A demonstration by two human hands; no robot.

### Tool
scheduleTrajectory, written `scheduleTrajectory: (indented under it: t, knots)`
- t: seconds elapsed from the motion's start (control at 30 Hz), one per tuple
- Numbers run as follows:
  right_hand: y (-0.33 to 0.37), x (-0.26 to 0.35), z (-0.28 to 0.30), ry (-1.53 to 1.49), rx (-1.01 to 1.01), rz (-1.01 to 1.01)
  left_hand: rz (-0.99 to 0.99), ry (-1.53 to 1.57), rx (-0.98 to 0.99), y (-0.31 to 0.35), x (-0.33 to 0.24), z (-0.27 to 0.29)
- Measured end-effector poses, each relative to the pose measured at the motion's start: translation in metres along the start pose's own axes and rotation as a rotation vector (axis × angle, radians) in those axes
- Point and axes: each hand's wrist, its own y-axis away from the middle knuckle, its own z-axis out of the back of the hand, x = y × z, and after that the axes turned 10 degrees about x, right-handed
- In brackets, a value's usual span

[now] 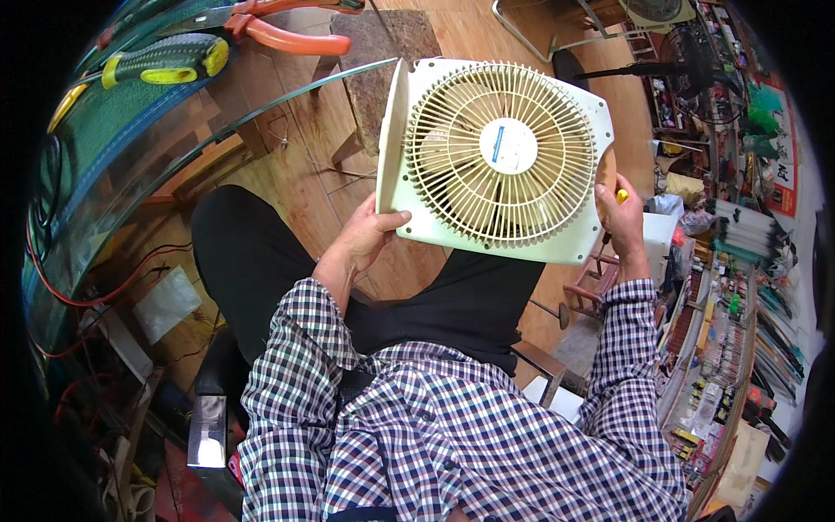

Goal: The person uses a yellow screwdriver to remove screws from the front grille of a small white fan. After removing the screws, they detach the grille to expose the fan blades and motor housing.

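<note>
A white box fan (402, 187) with a round ribbed grille and a pale centre cap is held up over my lap, slightly tilted. At its lower left corner my left hand (361, 237) is closed on the frame, thumb on the front face. My right hand (623, 224) is closed around the right edge, its fingers partly behind the frame. A small yellow piece (622, 197) shows among the right fingers; a thin dark piece pokes out below them. Whether these belong to one tool I cannot tell. Dark blades show faintly behind the grille.
On the glass-topped table (261, 106) at left lie red-handled pliers (291, 36) and a yellow-and-grey screwdriver (170, 59). A worn wooden stool (370, 96) stands beyond the fan. Crowded shelves (709, 365) line the right side, with a black fan (691, 70) farther up.
</note>
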Motion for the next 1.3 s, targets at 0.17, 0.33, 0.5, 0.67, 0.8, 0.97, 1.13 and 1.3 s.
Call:
scheduleTrajectory:
  t: [0.17,0.33,0.5,0.67,0.8,0.97,1.13,1.3]
  knots:
    - [0.019,0.01,0.022,0.158,-0.121,-0.007,-0.007,-0.005,0.034,-0.005,0.003,0.005]
    - [0.05,0.026,0.027,-0.073,-0.221,0.063,-0.03,0.022,0.069,-0.012,0.006,0.013]
    - [0.088,0.07,-0.005,-0.314,-0.25,0.199,-0.04,0.051,0.088,-0.013,0.004,0.01]
    - [0.111,0.097,-0.063,-0.504,-0.188,0.315,-0.042,0.046,0.066,-0.014,0.005,0.014]
    - [0.114,0.072,-0.091,-0.391,-0.2,0.316,-0.028,0.024,0.08,-0.014,0.003,0.01]
    - [0.142,0.111,-0.133,-0.137,-0.107,0.296,-0.042,0.013,0.072,-0.014,0.006,0.012]
    - [0.154,0.11,-0.145,0.081,0.08,0.598,-0.039,0.043,0.073,-0.012,0.005,0.007]
    - [0.156,0.115,-0.144,0.388,0.239,0.751,-0.019,0.027,0.058,-0.007,-0.001,0.002]
